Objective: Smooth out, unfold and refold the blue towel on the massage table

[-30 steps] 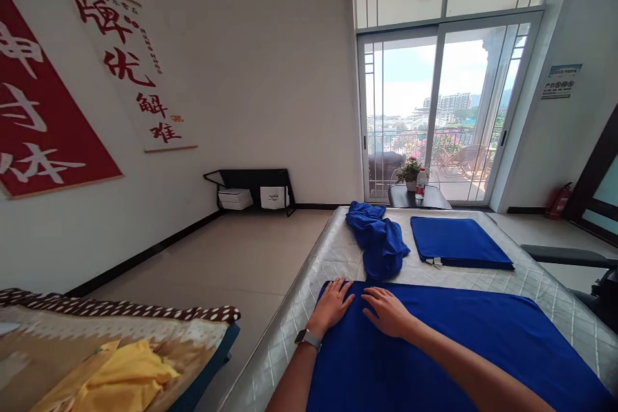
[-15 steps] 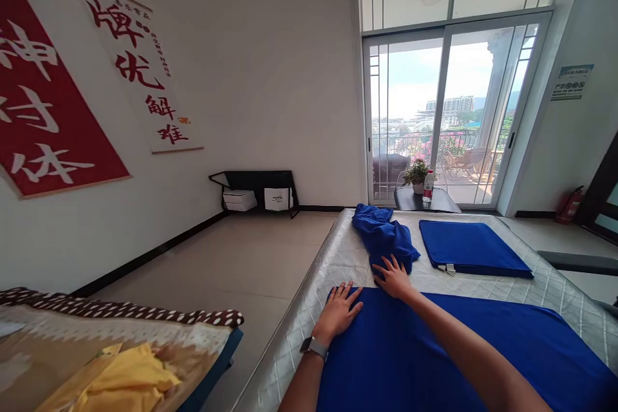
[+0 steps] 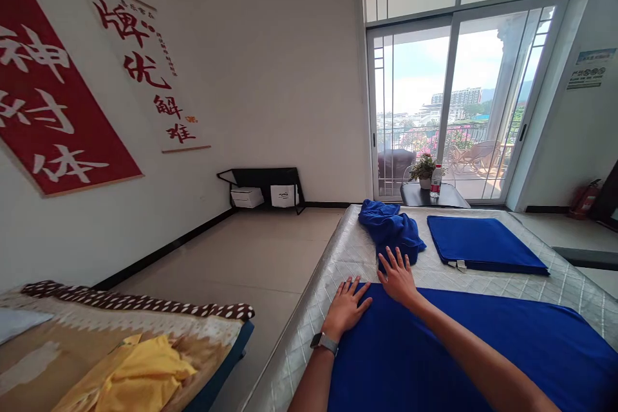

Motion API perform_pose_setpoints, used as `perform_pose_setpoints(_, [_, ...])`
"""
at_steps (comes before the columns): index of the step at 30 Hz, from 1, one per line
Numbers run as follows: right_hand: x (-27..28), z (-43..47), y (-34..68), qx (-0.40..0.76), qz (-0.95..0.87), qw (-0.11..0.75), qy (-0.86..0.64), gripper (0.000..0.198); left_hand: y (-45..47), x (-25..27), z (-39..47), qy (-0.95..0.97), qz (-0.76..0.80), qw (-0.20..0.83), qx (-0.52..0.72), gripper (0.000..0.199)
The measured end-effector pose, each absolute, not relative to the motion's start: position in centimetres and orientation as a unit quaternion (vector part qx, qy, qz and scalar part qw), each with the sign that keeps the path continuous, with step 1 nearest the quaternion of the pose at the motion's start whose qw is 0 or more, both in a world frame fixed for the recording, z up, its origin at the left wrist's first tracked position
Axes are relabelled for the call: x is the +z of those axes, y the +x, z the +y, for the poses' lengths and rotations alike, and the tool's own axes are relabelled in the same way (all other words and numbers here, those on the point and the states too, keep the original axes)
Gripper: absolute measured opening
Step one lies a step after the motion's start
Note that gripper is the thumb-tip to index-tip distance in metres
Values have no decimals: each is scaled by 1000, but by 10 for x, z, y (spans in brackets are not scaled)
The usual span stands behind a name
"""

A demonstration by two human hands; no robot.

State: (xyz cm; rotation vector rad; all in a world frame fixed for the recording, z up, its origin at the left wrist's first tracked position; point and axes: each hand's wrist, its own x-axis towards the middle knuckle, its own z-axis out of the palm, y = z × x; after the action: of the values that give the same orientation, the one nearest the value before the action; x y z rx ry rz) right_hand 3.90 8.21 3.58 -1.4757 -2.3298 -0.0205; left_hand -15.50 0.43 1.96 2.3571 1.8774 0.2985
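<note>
A large blue cloth (image 3: pixel 463 341) lies spread on the silver quilted table cover (image 3: pixel 333 277) in front of me. My left hand (image 3: pixel 346 310) rests flat on the cloth's far left corner, fingers spread. Beside it, my right hand (image 3: pixel 398 278) is open at the cloth's far edge, its fingertips reaching toward a crumpled blue cloth (image 3: pixel 391 228); whether they touch it I cannot tell. A neatly folded blue cloth (image 3: pixel 487 243) with a white tag lies at the far right. A watch sits on my left wrist.
At lower left, a bed-like surface (image 3: pixel 43 347) carries a yellow cloth (image 3: pixel 145 373). Beyond the table's far end, a small black table (image 3: pixel 451 196) holds a plant (image 3: pixel 425 170) and a bottle (image 3: pixel 436 181). Behind are sliding glass doors (image 3: pixel 449 96) and a black rack (image 3: pixel 263 177) against the wall.
The view has turned slightly to the left, so everything sits a little further right. My right hand's fingers have spread and lifted somewhat; my left hand stays at the cloth's corner.
</note>
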Motion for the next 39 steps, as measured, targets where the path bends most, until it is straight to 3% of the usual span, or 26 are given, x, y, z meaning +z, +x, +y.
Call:
perform_pose_setpoints(4, [17,32,39,24,-893,186,-410,62,-155,18,5,779,619,50,93,57])
perform_pose_setpoints(13, [22,12,108,112,-883,104,-444,68,-151,19,4,782,617,38,80,56])
perform_pose_setpoints(32, [-15,-5,464,14,-682,86,-726,80,-157,2,14,773,629,4,81,55])
perform_pose_setpoints(39, [-21,4,496,12,-646,71,-760,84,-180,2,15,748,656,-9,97,50])
